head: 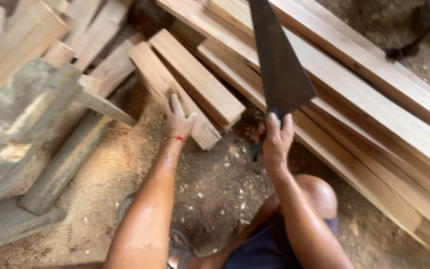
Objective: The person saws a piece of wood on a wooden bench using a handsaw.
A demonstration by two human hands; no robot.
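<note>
Under the left hand [176, 121], a wood block [172, 89]; handsaw [278, 65] in right hand [274, 139].

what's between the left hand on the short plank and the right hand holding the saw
In the head view, between the left hand and the right hand gripping the saw lie the short planks' cut ends and sawdust-strewn ground.

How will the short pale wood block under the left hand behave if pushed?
The short pale wood block looks stiff and probably slides rather than rolls, given its flat faces. It overhangs the sawdust-covered dirt floor near the left hand, so that end may tip down.
</note>
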